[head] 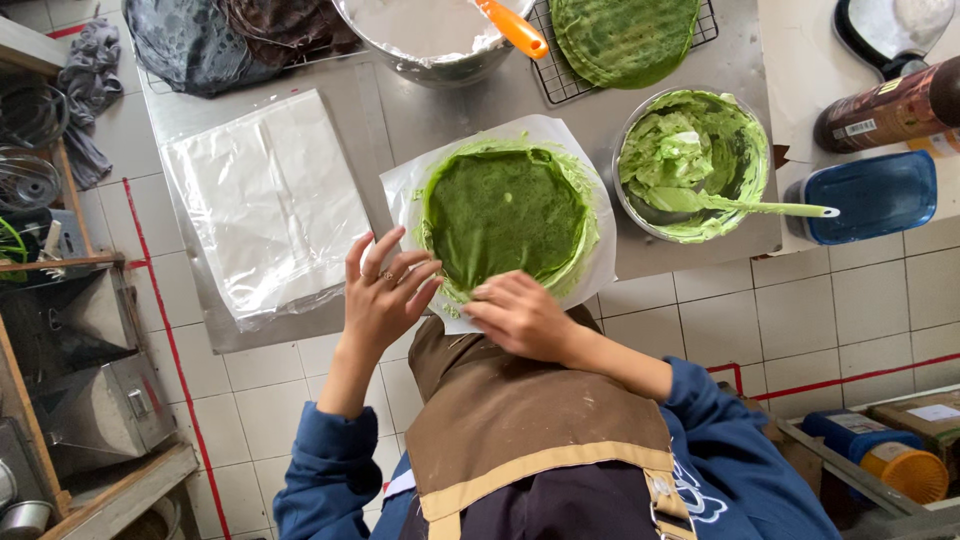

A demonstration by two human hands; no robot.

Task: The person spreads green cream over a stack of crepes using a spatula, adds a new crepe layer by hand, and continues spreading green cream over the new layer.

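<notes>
From the head camera, the work looks well under way: a round green crepe layer point(505, 212) lies flat on top of a stack edged with pale green cream, the whole resting on a sheet of white paper point(592, 262) at the near edge of the steel table point(400, 110); the top layer is bare of cream, so judging by this more spreading and stacking remains; a glass bowl of green cream point(690, 165) with a spatula point(745, 206) in it stands just to the right, and more green crepes point(625, 35) wait on a wire rack point(708, 30) behind; a large bowl of white cream point(425, 35) sits at the far edge.

The left hand point(385, 290) is open, fingers spread and lightly curled, holding nothing; its fingertips touch the near-left rim of the stack and the paper; the right hand point(520, 315) lies palm down, fingers loosely bent, pressing the near edge of the top layer, gripping nothing.
</notes>
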